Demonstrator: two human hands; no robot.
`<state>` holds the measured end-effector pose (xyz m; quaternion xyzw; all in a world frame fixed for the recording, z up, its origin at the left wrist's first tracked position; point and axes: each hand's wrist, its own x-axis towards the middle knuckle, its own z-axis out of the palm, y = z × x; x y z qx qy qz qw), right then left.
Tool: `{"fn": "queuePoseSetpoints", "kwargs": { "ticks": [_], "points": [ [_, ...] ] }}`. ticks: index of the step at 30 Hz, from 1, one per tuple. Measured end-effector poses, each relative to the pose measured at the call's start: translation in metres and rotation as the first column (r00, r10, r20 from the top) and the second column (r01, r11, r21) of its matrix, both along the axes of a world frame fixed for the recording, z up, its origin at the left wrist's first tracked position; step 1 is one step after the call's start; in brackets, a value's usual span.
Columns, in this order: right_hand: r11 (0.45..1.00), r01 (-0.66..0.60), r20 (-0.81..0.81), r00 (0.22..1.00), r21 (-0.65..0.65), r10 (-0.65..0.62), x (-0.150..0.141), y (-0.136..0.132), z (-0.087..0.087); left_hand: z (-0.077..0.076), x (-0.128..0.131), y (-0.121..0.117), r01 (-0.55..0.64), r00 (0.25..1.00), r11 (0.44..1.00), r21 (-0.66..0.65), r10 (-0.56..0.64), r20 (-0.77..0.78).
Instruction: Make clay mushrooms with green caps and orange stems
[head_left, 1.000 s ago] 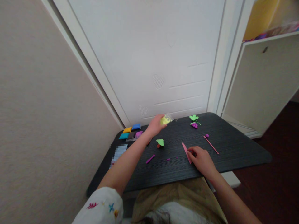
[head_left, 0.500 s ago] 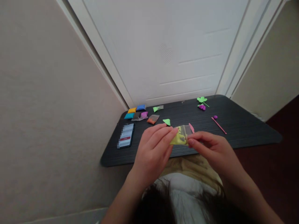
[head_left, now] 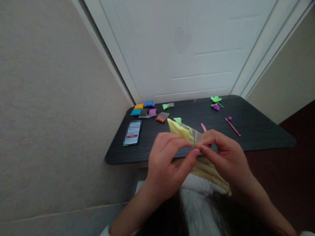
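Note:
A small clear zip bag of yellow modelling clay (head_left: 180, 130) is held above the table's near side, tilted with its yellow end up to the left. My left hand (head_left: 169, 164) pinches the bag's lower edge near the seal between thumb and fingers. At the clear, right-hand end, my right hand (head_left: 222, 154) grips the bag between thumb and forefinger. Just behind the bag lies a light green clay piece (head_left: 177, 120), partly covered by it. A pink clay knife (head_left: 203, 127) lies beyond my right hand, its near end hidden.
Several clay packets (head_left: 144, 109) and a phone (head_left: 133, 132) lie on the left of the dark table (head_left: 118, 154). An orange packet (head_left: 162, 117) and a green packet (head_left: 168, 106) lie mid-table. On the right are a green clay leaf (head_left: 216, 99), purple clay balls (head_left: 216, 107) and a pink stick tool (head_left: 232, 127).
The bag has turned from lying level to tilted, its yellow end now up. My left fingers have shifted from covering its left end to pinching near the seal. The view has tilted slightly.

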<state>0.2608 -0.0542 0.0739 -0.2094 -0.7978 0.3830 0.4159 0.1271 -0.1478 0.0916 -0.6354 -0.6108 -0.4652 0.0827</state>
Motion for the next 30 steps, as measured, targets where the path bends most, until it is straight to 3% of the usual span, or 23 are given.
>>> {"fn": "queuePoseSetpoints", "kwargs": {
  "ticks": [4,10,14,20,26,30],
  "points": [
    [0.985,-0.005,0.053,0.999,0.172,-0.004,-0.001,-0.003,0.002,-0.004,0.010,0.002,0.027,0.992,0.990,-0.138,-0.010,0.124],
    [0.979,-0.027,0.073,0.997,0.202,0.013,-0.002,-0.005,-0.002,-0.003,0.012,0.001,0.033,0.981,0.980,-0.198,0.006,0.195],
    [0.981,-0.126,0.100,0.989,0.145,0.113,-0.003,-0.007,-0.003,-0.002,0.010,0.000,0.051,0.980,0.974,-0.219,-0.007,0.197],
    [0.954,-0.280,-0.022,0.960,-0.107,0.280,-0.003,-0.011,-0.006,-0.003,0.005,-0.003,0.167,0.967,0.959,-0.228,-0.115,0.226],
    [0.959,-0.253,-0.201,0.954,-0.130,0.224,-0.005,-0.019,-0.010,-0.009,0.008,-0.004,0.163,0.974,0.982,-0.099,-0.144,0.173],
    [0.985,-0.111,-0.271,0.960,-0.131,0.072,-0.005,-0.018,-0.010,-0.012,0.007,-0.006,0.129,0.981,0.991,-0.021,-0.125,0.146]
  ]
}}
